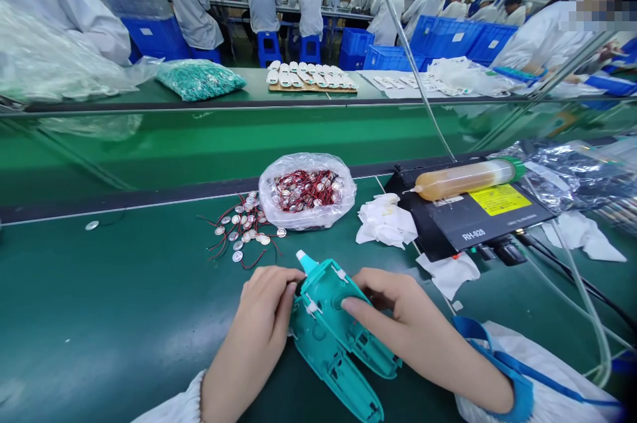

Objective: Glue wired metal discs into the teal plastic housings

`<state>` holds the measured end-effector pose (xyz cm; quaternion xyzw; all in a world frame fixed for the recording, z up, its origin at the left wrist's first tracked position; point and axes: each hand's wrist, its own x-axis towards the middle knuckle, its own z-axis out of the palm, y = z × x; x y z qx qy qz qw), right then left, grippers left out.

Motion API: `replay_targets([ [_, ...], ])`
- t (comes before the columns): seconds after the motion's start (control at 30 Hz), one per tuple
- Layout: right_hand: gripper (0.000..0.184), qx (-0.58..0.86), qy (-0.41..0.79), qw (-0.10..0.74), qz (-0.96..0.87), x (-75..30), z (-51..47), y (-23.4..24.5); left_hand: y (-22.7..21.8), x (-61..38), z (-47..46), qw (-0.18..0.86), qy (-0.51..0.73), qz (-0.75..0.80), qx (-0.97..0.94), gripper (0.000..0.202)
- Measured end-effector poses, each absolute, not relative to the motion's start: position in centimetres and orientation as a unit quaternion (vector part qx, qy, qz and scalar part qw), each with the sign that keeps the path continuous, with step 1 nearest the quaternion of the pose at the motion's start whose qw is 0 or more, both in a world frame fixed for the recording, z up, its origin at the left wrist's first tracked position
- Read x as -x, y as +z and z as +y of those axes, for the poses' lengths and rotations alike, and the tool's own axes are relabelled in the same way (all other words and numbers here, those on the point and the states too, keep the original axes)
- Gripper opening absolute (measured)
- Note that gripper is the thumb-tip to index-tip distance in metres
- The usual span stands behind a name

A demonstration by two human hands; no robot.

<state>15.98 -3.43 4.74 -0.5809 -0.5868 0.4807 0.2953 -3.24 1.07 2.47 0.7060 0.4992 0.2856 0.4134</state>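
Note:
Two long teal plastic housing halves (331,323) lie side by side between my hands, their hollow insides facing up. A white tip juts from the far end of the upper half, and small white parts sit along its edges. My right hand (393,310) grips the upper half, its thumb pressed inside near a round recess. At the far left edge of the housing, my left hand (266,310) is closed with thumb and forefinger pinched; a small dark spot shows by its fingertips, too hidden to name. Beyond them lie loose wired metal discs (246,220).
A plastic bag (269,194) holds more red-wired discs. To the right are crumpled tissues (385,220), a black RH-928 box (468,224), an amber-filled syringe barrel (458,180) and tubing. White parts (311,78) and a bag of teal pieces (199,80) sit on the raised shelf.

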Motion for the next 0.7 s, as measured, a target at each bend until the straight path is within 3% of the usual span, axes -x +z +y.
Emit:
replay_targets([
  [0.23,0.035,0.566,0.416,0.246,-0.667,-15.8,-3.4,4.5,3.3,4.1,-1.0,0.441,0.358,0.470,-0.676,0.032],
  [0.4,0.032,0.545,0.404,0.235,-0.696,-15.2,-3.7,4.2,3.8,3.3,-1.2,0.415,0.312,0.452,-0.725,0.018],
  [0.5,0.007,0.542,0.415,0.287,-0.672,-15.0,-4.0,4.1,3.6,2.7,-1.1,0.429,0.339,0.457,-0.702,0.015],
  [0.6,0.027,0.534,0.380,0.381,-0.652,-14.8,-4.3,4.0,3.3,2.6,-1.5,0.490,0.340,0.442,-0.670,0.017],
  [0.7,0.013,0.508,0.287,0.442,-0.681,-14.7,-4.6,3.9,3.1,2.8,-2.3,0.560,0.324,0.411,-0.642,0.022],
])
